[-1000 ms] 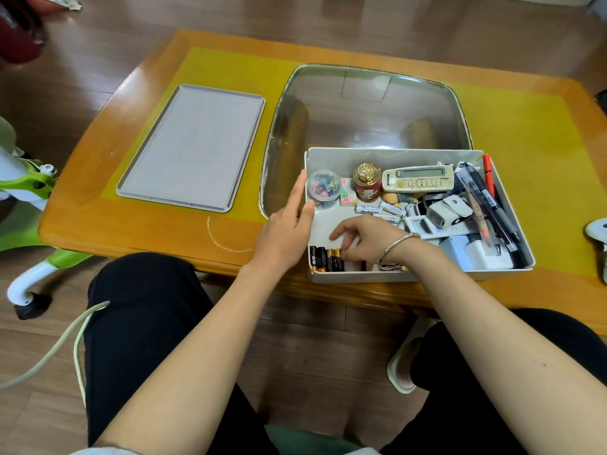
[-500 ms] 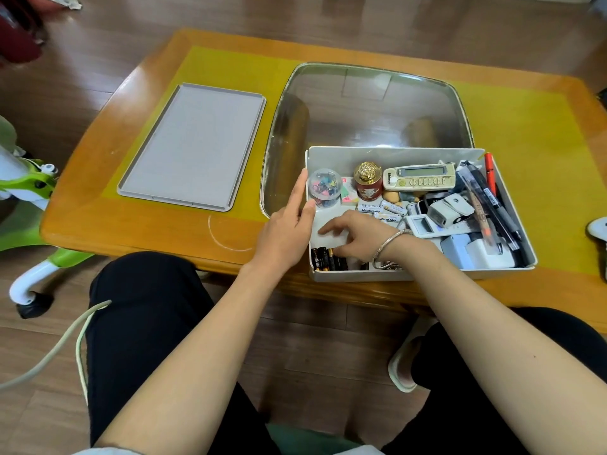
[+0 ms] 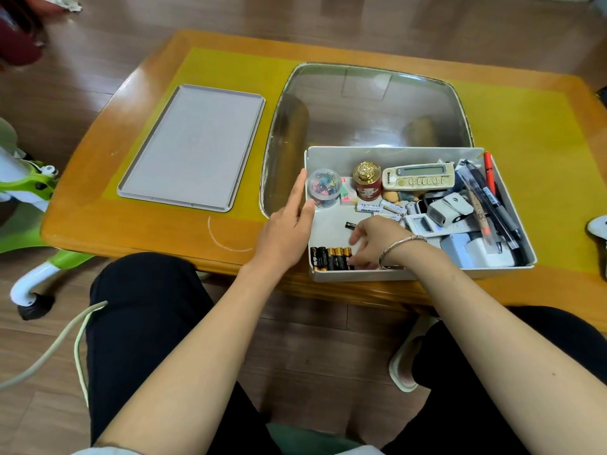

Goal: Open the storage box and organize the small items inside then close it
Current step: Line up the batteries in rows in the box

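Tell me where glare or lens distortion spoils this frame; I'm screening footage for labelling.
Head view: soft glare on the glass table inset and the glossy wooden table edge; wide-angle bowing bends the table's edges; the white storage box contents stay sharp.

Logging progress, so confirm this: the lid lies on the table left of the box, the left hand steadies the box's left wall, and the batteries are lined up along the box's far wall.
One error: the head view shows the batteries lined up along the near wall of the box. The lid and left hand are as stated.
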A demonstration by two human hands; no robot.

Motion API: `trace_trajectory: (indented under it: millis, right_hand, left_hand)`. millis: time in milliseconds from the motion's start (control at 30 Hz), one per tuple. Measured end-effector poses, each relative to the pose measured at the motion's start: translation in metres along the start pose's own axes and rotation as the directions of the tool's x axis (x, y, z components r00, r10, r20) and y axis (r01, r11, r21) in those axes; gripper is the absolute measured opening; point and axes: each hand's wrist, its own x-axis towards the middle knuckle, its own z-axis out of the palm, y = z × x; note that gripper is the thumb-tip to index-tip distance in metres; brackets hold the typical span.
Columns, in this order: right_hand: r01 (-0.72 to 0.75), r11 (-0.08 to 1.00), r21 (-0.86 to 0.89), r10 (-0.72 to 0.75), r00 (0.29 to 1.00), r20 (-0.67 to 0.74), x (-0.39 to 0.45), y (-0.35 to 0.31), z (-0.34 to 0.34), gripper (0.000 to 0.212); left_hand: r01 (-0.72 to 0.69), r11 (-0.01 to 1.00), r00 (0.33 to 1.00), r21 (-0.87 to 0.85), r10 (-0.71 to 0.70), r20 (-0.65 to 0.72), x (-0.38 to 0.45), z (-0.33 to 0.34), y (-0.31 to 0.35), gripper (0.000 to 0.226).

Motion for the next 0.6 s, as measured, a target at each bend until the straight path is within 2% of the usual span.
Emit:
trace_trajectory:
  millis: [133, 333, 433, 467, 500, 567, 600]
  right_hand:
    - [0.009, 1.000, -0.014, -0.009, 1.000, 0.022, -0.002, 0.000, -0.004, 0.026]
    - [0.035, 0.995, 0.090, -0.047, 0.990, 0.132, -0.007, -0.001, -0.009, 0.032]
    - [0.017, 0.984, 0.179, -0.034, 0.995, 0.095, -0.009, 0.005, -0.017, 0.028]
    - [0.037, 0.986, 0.160, -0.042, 0.999, 0.029, -0.010, 0.008, -0.022, 0.025]
    - [0.067, 0.996, 0.064, -0.063, 0.996, -0.060, -0.010, 0.013, -0.027, 0.022]
    - [0.099, 0.969, -0.224, -0.142, 0.973, -0.183, -0.010, 0.022, -0.035, 0.022]
    - [0.106, 0.943, -0.316, -0.172, 0.967, -0.186, -0.011, 0.026, -0.038, 0.021]
  left_hand:
    - [-0.003, 1.000, 1.000, -0.004, 0.003, 0.001, -0.001, -0.001, 0.000, 0.052]
    - [-0.003, 1.000, 1.000, -0.011, 0.003, -0.004, -0.001, -0.001, 0.001, 0.052]
    - [-0.004, 1.000, 1.000, -0.008, 0.003, -0.002, -0.002, 0.000, 0.001, 0.053]
    - [-0.005, 1.000, 1.000, -0.006, 0.005, -0.002, -0.001, -0.001, 0.001, 0.053]
    - [-0.007, 1.000, 1.000, -0.005, 0.007, 0.001, -0.001, -0.001, 0.001, 0.053]
    - [-0.009, 1.000, 1.000, -0.001, 0.009, 0.004, -0.001, -0.001, 0.001, 0.053]
    - [-0.009, 1.000, 1.000, 0.000, 0.009, 0.004, -0.001, -0.002, 0.001, 0.053]
